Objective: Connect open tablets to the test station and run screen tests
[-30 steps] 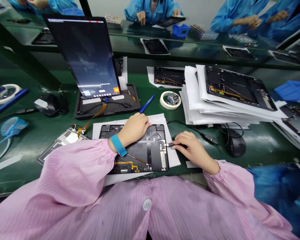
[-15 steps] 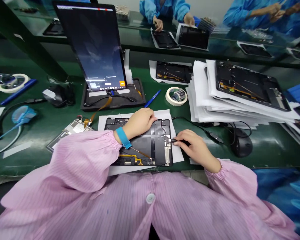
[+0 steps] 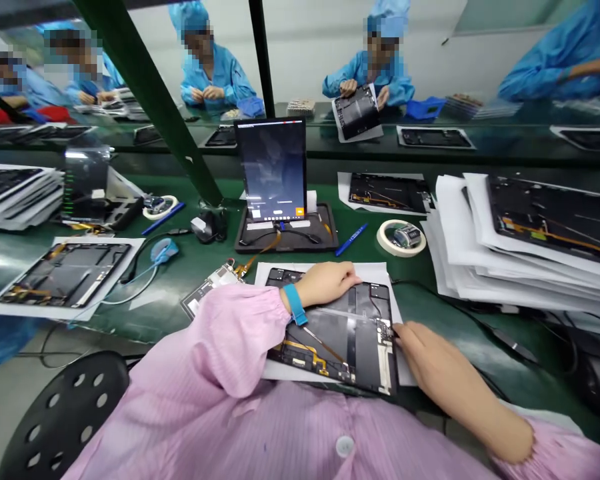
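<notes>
Head view: open left hand (image 3: 325, 283) rests flat on an opened tablet (image 3: 343, 340), right hand (image 3: 443, 367) at its edge, grip unclear.

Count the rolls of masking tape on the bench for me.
2: one roll of masking tape right of the black tray, another left of the black mouse. Others may be hidden.

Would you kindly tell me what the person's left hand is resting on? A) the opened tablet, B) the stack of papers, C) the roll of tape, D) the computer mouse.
A: the left hand lies on the top part of the opened tablet, which sits on a white sheet.
</notes>
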Demonstrator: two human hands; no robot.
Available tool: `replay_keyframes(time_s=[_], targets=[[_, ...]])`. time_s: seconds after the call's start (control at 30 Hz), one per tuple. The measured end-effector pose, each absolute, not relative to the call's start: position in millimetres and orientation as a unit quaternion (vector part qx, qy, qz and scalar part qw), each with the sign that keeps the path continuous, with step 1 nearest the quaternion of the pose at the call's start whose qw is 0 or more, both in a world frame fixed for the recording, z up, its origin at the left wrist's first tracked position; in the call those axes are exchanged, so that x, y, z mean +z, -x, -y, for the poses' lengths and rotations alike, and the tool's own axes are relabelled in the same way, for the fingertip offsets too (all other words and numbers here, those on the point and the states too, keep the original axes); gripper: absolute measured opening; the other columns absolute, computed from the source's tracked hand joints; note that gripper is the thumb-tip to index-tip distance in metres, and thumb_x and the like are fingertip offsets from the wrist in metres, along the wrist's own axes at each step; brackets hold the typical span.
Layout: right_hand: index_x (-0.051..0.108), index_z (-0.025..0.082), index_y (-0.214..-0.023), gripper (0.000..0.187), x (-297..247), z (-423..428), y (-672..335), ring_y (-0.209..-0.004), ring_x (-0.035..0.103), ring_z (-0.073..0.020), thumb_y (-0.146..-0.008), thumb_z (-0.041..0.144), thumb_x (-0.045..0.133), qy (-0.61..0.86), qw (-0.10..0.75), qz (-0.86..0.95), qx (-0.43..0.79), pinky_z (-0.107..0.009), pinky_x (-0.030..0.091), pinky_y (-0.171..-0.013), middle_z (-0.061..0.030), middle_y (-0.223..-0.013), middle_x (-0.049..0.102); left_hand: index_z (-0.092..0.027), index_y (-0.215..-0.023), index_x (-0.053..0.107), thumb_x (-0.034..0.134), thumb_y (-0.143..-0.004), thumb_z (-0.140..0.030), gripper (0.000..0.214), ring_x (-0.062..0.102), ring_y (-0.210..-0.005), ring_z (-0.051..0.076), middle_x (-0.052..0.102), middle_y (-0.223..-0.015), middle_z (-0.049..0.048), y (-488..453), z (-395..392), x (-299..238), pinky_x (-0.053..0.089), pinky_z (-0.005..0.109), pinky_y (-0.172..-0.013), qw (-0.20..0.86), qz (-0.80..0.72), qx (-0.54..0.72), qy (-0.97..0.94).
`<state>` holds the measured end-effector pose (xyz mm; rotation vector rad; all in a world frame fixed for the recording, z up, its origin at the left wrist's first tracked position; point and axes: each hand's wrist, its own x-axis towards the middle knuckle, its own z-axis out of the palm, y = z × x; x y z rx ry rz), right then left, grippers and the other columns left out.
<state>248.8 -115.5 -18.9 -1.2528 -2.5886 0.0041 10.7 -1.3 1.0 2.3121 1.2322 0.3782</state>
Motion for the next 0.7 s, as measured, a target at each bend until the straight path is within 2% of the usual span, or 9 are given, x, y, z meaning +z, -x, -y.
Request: replay_keyframes(time_s=[0.1, 0.2, 0.33, 0.5, 0.7], targets=[[0.056, 0.020, -0.111, 0.024, -12.3, 111.2, -255.8, -0.078, 0.061, -0.0234, -0.097, 0.026, 0.037, 0.435, 0.120, 0.891, 0.056, -0.036, 0.052, -0.066, -0.0083, -0.088, 0.062, -0.021, -0.091, 0.061, 0.044, -0.094, -0.043, 0.029, 0.063, -0.078, 0.021, 0.070, -0.086, 0.0032, -10.0, 3.6, 1.1, 0.038, 0.028, -0.063, 0.245, -0.446, 0.141, -0.849], [0.047, 0.020, -0.129, 0.036, -5.3, 112.7, -262.4, -0.087, 0.064, -0.0219, -0.096, 0.033, 0.046, 0.475, 0.168, 0.855, 0.125, -0.035, 0.054, -0.074, -0.0089, -0.102, 0.064, -0.020, -0.091, 0.061, 0.044, -0.095, -0.042, 0.028, 0.062, -0.078, 0.021, 0.069, -0.086, 0.0041, -8.8, 5.8, 1.6, 0.038, 0.028, -0.064, 0.251, -0.444, 0.140, -0.849], [0.060, 0.021, -0.111, 0.019, -4.1, 119.0, -267.5, -0.086, 0.065, -0.0191, -0.096, 0.024, 0.049, 0.482, 0.266, 0.830, 0.088, -0.033, 0.054, -0.079, -0.0056, -0.096, 0.067, -0.020, -0.088, 0.060, 0.044, -0.095, -0.042, 0.028, 0.061, -0.074, 0.020, 0.068, -0.082, 0.0035, -7.6, 5.0, -0.9, 0.036, 0.028, -0.062, 0.252, -0.446, 0.138, -0.848], [0.060, 0.018, -0.118, 0.026, -6.1, 121.1, -265.8, -0.078, 0.058, -0.0178, -0.096, 0.015, 0.047, 0.425, 0.241, 0.870, 0.067, -0.033, 0.050, -0.071, -0.0055, -0.089, 0.065, -0.020, -0.086, 0.059, 0.043, -0.094, -0.042, 0.028, 0.060, -0.072, 0.020, 0.068, -0.080, 0.0024, -7.4, 5.1, -2.9, 0.034, 0.028, -0.059, 0.250, -0.446, 0.139, -0.848], [0.063, 0.017, -0.110, 0.020, -4.6, 117.3, -260.0, -0.080, 0.054, -0.0182, -0.095, 0.017, 0.051, 0.425, 0.236, 0.872, 0.049, -0.034, 0.046, -0.071, -0.0060, -0.088, 0.064, -0.020, -0.085, 0.059, 0.044, -0.094, -0.041, 0.027, 0.059, -0.070, 0.019, 0.067, -0.078, 0.0016, -7.2, 5.1, -3.5, 0.032, 0.027, -0.058, 0.249, -0.448, 0.142, -0.847]])
